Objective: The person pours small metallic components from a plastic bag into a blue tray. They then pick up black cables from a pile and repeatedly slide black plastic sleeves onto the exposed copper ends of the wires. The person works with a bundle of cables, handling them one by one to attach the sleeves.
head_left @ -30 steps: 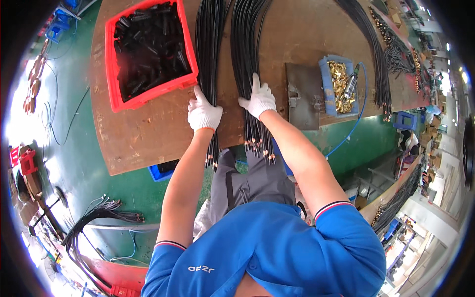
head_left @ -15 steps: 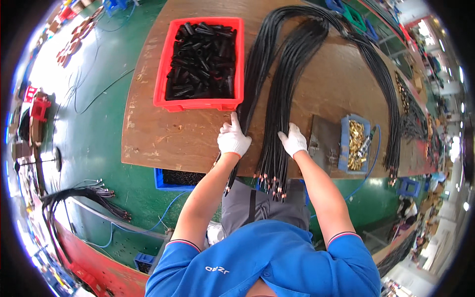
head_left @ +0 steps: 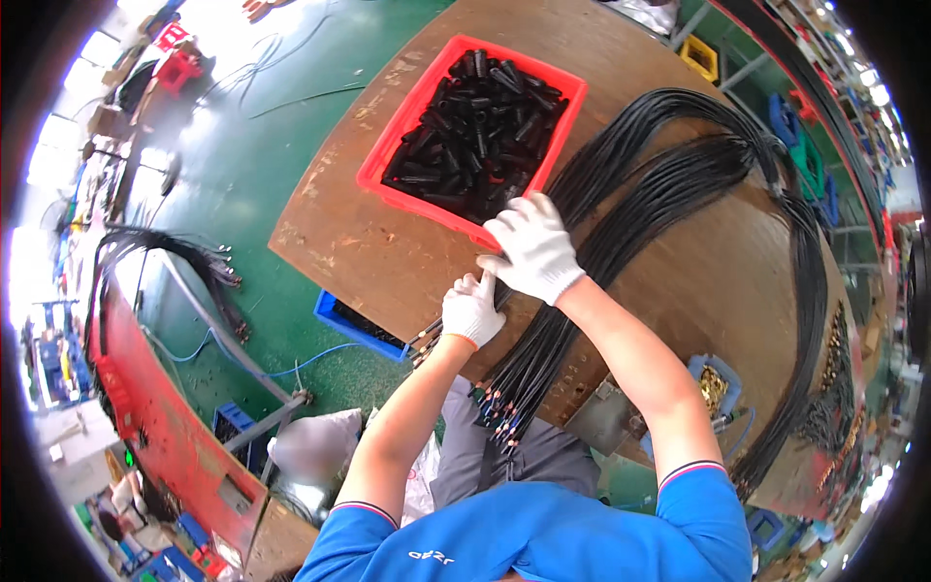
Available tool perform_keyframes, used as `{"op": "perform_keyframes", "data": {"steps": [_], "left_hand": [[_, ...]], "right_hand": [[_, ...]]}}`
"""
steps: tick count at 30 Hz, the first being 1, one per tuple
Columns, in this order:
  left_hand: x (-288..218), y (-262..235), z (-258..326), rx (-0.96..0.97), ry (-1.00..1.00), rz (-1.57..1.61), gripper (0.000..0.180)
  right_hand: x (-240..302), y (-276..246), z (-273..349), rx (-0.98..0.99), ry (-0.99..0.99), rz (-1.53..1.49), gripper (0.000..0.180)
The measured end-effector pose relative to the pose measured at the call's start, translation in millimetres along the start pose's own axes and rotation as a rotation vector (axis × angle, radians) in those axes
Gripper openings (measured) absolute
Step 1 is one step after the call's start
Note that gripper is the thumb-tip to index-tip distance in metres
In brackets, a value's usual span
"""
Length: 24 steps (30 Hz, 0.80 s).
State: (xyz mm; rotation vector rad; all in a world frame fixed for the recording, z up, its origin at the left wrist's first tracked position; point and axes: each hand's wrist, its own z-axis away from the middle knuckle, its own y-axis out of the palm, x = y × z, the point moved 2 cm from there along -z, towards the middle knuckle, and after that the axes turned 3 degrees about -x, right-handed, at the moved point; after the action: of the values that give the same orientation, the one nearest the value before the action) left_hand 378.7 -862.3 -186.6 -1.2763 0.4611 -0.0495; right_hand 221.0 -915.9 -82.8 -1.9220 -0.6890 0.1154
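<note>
My left hand [head_left: 473, 308], in a white glove, is closed round a few thin black cables [head_left: 423, 339]; their ends stick out beside it near the table edge. My gloved right hand [head_left: 533, 247] is at the near corner of a red tray [head_left: 419, 206]. Its fingers reach over the rim, with the thumb apart below. Inside the tray lies a heap of black tubular sleeves [head_left: 475, 136]. Just right of my hands runs a thick bundle of black cables [head_left: 611, 233], curving away over the table, with bare coppery tips at its near end.
The brown table [head_left: 330, 209] has a corner at the left. On the right, partly behind my right arm, a blue bin [head_left: 734, 380] holds brass-coloured parts next to a dark metal plate [head_left: 606, 419]. A blue crate [head_left: 361, 328] stands below the table edge; another cable bundle hangs [head_left: 184, 247] at left.
The view has turned, so the table appears swung round. My right hand has left the large cable bundle and moved to the tray's near corner. My left hand stays near the smaller cables.
</note>
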Motion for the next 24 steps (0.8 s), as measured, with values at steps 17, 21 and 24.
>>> {"op": "perform_keyframes", "data": {"steps": [17, 21, 24], "left_hand": [[-3.0, 41.6, -14.1, -0.491, -0.307, 0.17, 0.058], [5.2, 12.0, 14.4, 0.083, -0.019, 0.06, 0.088], [6.1, 7.3, 15.3, -0.007, -0.014, 0.114, 0.099]], "right_hand": [[117.8, 89.6, -27.0, 0.366, 0.17, -0.068, 0.048], [41.5, 12.1, -52.5, -0.005, 0.223, -0.127, 0.037], [-58.9, 0.8, -61.6, 0.0, 0.67, 0.008, 0.07]]}}
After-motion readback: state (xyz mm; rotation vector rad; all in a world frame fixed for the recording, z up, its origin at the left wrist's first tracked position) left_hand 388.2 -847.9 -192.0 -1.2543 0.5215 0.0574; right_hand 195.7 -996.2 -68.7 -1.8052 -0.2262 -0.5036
